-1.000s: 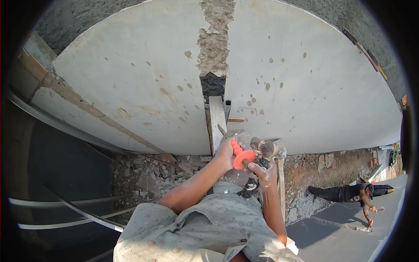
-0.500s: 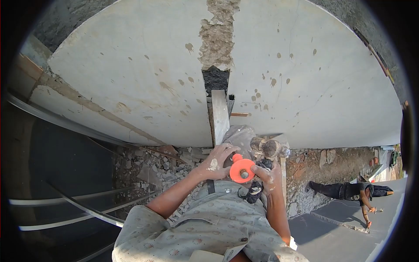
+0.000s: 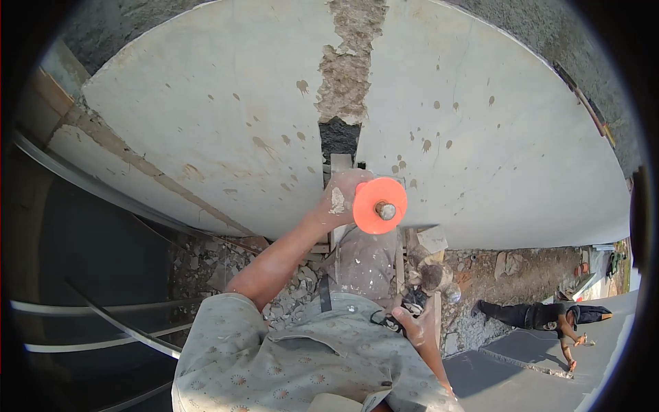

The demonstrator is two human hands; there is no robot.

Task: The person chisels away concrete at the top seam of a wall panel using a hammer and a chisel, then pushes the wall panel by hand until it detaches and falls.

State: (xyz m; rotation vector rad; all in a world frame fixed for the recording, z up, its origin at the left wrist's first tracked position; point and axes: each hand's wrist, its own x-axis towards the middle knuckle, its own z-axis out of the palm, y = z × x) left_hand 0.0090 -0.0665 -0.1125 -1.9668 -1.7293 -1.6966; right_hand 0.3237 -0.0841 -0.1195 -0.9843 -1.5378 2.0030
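Note:
My left hand (image 3: 343, 196) is wrapped round a chisel with a round orange hand guard (image 3: 366, 218). Its metal striking end (image 3: 386, 211) points up toward me, and its tip is hidden below the guard. The hand is at the lower end of the chipped channel (image 3: 345, 75) in the pale wall. Lower right, my right hand (image 3: 417, 323) is closed round the dark handle of what looks like a hammer, whose dirty, rounded head (image 3: 434, 276) shows above the fingers. The hammer is apart from the chisel.
Broken rubble (image 3: 292, 295) covers the ground beneath the wall. Metal rails (image 3: 103, 336) cross the dark area at left. A co-worker (image 3: 542, 314) in dark clothes works at a grey surface on the right. Boards and debris lie near my right hand.
My left hand has carried the chisel up toward the wall channel. My right hand has left the orange guard and moved down with the hammer. The view has shifted slightly.

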